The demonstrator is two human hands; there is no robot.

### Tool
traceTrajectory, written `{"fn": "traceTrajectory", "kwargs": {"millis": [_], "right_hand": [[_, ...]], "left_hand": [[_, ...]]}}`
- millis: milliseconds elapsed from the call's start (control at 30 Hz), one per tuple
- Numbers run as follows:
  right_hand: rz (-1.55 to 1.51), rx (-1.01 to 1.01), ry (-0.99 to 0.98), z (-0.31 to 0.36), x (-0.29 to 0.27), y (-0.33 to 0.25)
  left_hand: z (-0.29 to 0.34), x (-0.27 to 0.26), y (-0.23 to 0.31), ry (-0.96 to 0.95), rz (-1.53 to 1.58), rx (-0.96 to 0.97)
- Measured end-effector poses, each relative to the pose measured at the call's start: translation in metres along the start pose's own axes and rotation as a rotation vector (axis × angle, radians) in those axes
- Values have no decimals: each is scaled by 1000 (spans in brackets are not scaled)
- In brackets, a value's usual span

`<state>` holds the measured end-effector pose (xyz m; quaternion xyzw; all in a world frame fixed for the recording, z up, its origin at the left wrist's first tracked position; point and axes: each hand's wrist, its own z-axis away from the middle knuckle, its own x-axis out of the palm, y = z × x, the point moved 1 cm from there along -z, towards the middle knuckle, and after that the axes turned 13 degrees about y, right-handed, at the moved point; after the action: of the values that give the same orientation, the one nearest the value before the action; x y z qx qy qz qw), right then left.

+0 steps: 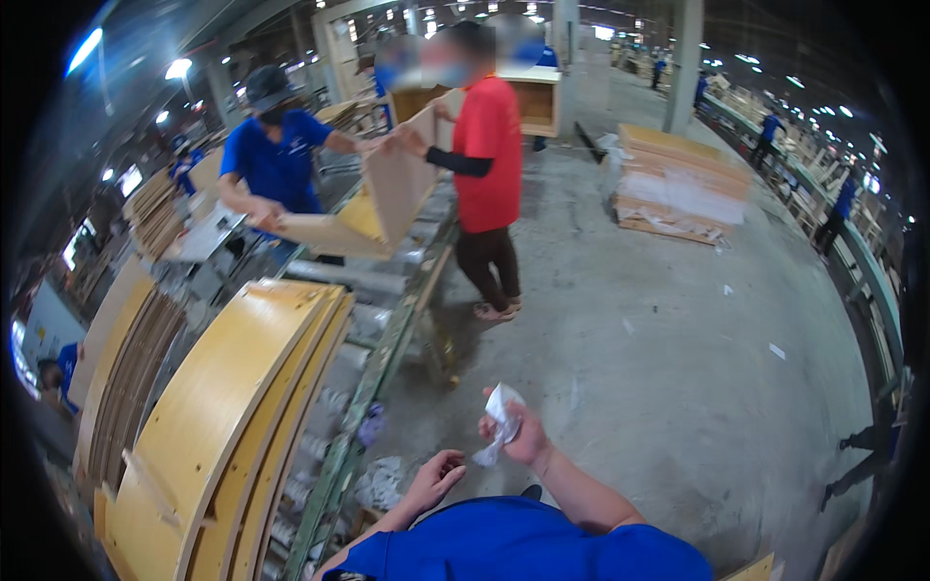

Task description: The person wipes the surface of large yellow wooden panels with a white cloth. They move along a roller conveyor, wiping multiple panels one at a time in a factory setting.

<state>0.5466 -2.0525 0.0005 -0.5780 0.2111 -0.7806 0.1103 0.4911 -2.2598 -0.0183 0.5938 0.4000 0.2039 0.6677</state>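
Note:
In my right hand (528, 438) is a crumpled white wad (503, 407), cloth or paper, with a loose end hanging below the fingers. To its left, my left hand (434, 482) is bare, its fingers loosely bent and the thumb apart. Both hands are in front of my blue shirt, over the floor. Left of them runs a green-framed roller conveyor (334, 476). Large yellow wooden panels (208, 387) with curved-looking edges stand stacked along it, apart from my hands.
Ahead, a person in blue (281, 160) and a person in red (489, 160) hold a wooden box-like frame (397, 189) over the conveyor. A wrapped panel stack (678, 189) stands on the concrete floor (639, 387). More panels (131, 373) stand far left; another line (823, 198) runs at right.

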Motion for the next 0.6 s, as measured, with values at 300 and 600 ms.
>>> {"fn": "traceTrajectory", "kwargs": {"millis": [300,600], "right_hand": [[102,-308,219,28,-84,-111],[-189,-387,374,1,-154,-183]], "left_hand": [[-139,183,76,-410,-176,173],[-234,267,94,-559,-444,622]]}}
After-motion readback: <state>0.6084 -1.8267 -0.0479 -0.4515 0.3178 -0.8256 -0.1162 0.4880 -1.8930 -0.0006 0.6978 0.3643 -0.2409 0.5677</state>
